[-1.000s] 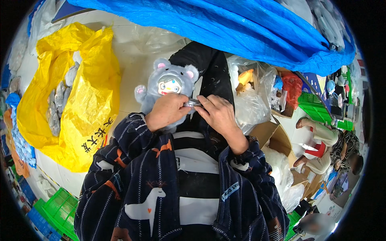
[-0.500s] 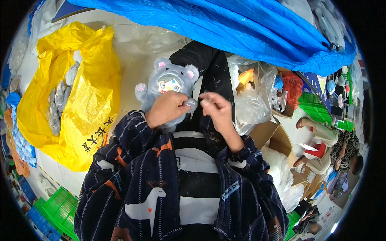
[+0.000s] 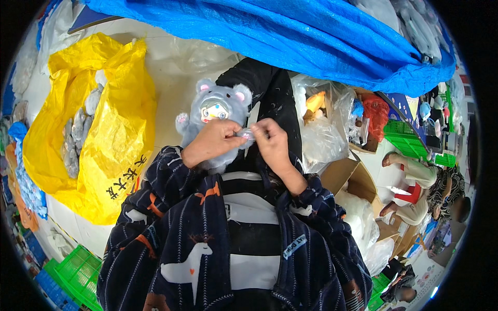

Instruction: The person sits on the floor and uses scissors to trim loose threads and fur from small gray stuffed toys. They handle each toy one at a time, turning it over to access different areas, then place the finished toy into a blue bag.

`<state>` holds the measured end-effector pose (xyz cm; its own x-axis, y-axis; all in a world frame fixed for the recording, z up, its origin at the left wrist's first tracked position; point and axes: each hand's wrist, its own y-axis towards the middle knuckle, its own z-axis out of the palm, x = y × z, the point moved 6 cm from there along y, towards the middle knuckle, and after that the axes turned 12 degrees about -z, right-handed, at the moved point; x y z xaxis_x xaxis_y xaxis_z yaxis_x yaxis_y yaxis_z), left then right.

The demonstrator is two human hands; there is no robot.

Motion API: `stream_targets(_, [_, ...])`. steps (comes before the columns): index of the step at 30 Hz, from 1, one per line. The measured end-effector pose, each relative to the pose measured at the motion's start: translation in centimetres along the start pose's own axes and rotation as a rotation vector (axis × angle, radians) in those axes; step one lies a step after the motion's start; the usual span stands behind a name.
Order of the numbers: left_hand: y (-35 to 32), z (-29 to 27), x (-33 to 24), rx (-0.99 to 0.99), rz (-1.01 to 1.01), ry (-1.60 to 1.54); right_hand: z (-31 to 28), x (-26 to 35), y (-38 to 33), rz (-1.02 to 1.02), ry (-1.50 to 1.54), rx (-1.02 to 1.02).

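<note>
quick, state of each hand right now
Left hand: closed, holding a paw of the grey plush toy.
Right hand: curled at that paw; grip cannot be told.

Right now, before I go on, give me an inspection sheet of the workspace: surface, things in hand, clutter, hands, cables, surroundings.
Surface: pale floor, crossed by legs in black trousers.
Things in hand: grey plush toy, face up, with one paw between the hands.
Clutter: open yellow sack holding grey soft pieces on the left; crumpled blue sheet ahead; clear plastic bag and open cardboard box on the right.
Left hand: pinching the paw.
Right hand: fingertips at the paw, blurred; grip unclear.
Cables: nothing seen.
Surroundings: green crate at lower left; another person at far right.
</note>
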<state>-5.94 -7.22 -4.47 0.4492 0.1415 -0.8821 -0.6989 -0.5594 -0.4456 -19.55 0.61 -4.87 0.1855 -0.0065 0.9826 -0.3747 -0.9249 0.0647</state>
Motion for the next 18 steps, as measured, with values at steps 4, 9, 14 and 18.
stream_targets(4, [0.1,-0.3,0.1,0.025,0.048,0.021,-3.4,-3.1,-0.8,0.402,0.674,-0.342])
stream_targets(9, [0.1,-0.2,-0.6,0.047,0.038,0.027,-2.3,0.5,-1.0,-0.126,-0.078,-0.101])
stream_targets(14, [0.0,-0.1,-0.3,0.019,0.082,-0.024,-0.2,2.6,-0.7,-0.361,-0.298,0.099])
stream_targets(18, [0.1,-0.2,0.0,0.002,0.025,0.025,-0.5,0.9,-0.8,-0.197,-0.546,0.315])
